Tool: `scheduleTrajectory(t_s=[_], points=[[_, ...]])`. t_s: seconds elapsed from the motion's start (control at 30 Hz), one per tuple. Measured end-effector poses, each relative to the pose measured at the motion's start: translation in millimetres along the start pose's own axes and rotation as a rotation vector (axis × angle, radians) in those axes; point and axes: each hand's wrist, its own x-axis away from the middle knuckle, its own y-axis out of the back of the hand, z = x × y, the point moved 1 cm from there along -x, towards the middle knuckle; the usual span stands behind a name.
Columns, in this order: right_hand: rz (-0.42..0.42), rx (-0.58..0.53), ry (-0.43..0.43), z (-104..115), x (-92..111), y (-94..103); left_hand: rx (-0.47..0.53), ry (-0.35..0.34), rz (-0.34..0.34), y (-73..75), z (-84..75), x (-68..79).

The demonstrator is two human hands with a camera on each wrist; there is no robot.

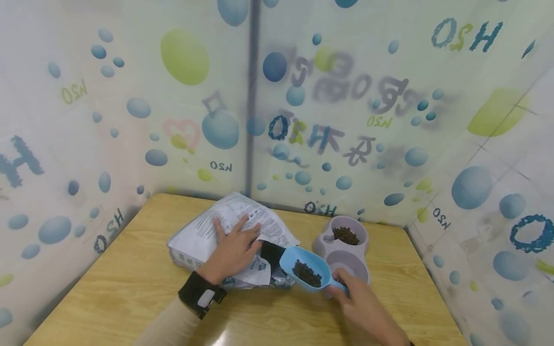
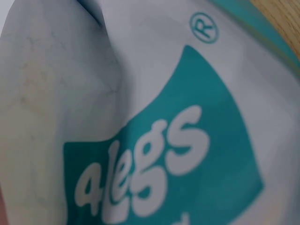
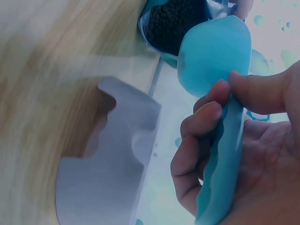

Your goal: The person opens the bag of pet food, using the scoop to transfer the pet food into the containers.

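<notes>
On the table lies a white pet food bag [image 1: 195, 242], its side printed with a teal "4legs" logo [image 2: 229, 164]. My left hand [image 1: 233, 252] rests flat on top of it, fingers spread. My right hand [image 1: 365, 305] grips the handle of a light blue scoop [image 1: 287, 262], thumb and fingers wrapped round it. Dark brown kibble [image 1: 307, 273] sits in the scoop, just right of the bag's mouth. More kibble [image 3: 171, 28] shows inside that open mouth in the right wrist view. In the left wrist view the left hand is almost wholly out of frame.
Behind and right of the scoop stands a grey-lilac double bowl [image 1: 319, 246]; its far basin holds kibble [image 1: 345, 235], and the near basin [image 1: 346, 262] shows a bare wall. The wooden table [image 1: 130, 269] meets printed curtains [image 1: 355, 192] at its back and sides.
</notes>
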Motion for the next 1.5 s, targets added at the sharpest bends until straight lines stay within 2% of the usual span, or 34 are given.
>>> scheduleTrajectory(t_s=[0.2, 0.43, 0.73, 1.1, 1.5], points=[[-0.093, -0.005, 0.015, -1, 1, 13.7, 0.012, -0.004, -0.001, -0.3, 0.2, -0.1], [-0.139, 0.017, -0.103, -8, -5, 27.9, -0.002, 0.003, 0.022, 0.4, -0.3, -0.7], [-0.217, 0.143, -0.234, -14, -13, 47.8, -0.001, -0.001, 0.025, -0.9, -0.3, -1.5], [-0.285, 0.254, -0.303, -31, -20, 74.5, -0.003, 0.01, 0.028, -1.7, 2.2, -1.8], [-0.332, 0.368, -0.305, -36, -24, 99.2, -0.005, 0.009, 0.032, -0.1, 1.4, -1.0]])
